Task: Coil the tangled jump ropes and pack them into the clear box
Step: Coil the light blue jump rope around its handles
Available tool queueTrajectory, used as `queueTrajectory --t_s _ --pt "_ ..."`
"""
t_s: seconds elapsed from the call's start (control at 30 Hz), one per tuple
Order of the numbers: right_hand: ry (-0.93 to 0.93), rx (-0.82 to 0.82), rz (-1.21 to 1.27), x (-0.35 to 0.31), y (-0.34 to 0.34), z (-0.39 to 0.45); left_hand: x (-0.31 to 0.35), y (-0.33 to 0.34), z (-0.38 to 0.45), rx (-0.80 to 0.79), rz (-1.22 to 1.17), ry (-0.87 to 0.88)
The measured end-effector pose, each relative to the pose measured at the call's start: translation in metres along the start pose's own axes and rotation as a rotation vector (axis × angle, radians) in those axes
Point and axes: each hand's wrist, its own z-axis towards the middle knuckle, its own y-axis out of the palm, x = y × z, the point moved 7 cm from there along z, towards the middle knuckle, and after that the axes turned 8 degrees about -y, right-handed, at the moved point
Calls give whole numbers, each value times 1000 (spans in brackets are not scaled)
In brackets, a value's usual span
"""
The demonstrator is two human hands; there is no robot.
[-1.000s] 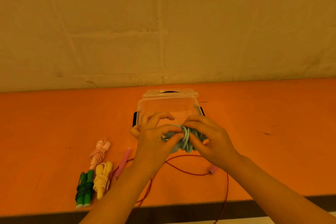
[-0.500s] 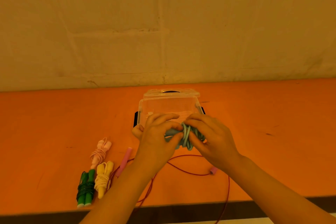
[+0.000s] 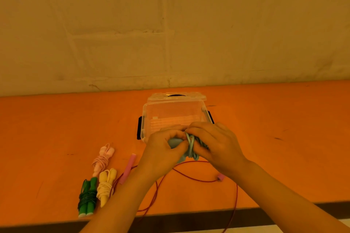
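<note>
Rope, light blue point(image 3: 191, 145), coiled into a compact bundle and held between both hands just above the table, at the near edge of the clear box point(image 3: 171, 117). Its handles lay roughly left to right, one handle end showing as a rounded blue tip under the left thumb; the cord loops crossed them near upright. No writing or brand could be read on it.

Left hand point(image 3: 162, 152): fingers and thumb curled round the handle end of the blue bundle, gripping it. Right hand point(image 3: 216, 143): fingers curled over the cord loops from the other side, pinching them against the bundle.

Box, clear plastic, open, with dark latches at both sides, long axis left to right, standing just behind the hands; its lid point(image 3: 176, 96) lay directly behind it. No label legible.

Rope, red point(image 3: 191, 177), uncoiled, cord trailing loosely over the table below the hands and off the near edge; one pink handle point(image 3: 128, 168) lay pointing away and slightly right, the other pink handle end point(image 3: 220, 177) showed beside the right wrist.

Ropes, coiled, three, grouped at the near left: pink rope point(image 3: 103, 159), yellow rope point(image 3: 106, 185), green rope point(image 3: 87, 197), each with handles paired and long axis running near to far.

Table, orange point(image 3: 56, 138), against a plain wall point(image 3: 170, 24).
</note>
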Motion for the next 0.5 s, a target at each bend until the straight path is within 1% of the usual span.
queueTrajectory --t_s 0.1,0.2,0.3,0.4,0.5 --pt "-12 -58 -32 2 6 -3 -4 3 -2 37 24 -41" --pt "9 -105 -12 3 9 -5 1 4 -5 79 101 30" --pt "54 -145 89 6 5 -4 7 7 -10 116 147 106" --pt "82 -169 189 7 -1 -5 9 5 -11 139 106 116" --pt "107 -208 227 3 2 -8 7 -2 -7 175 8 102"
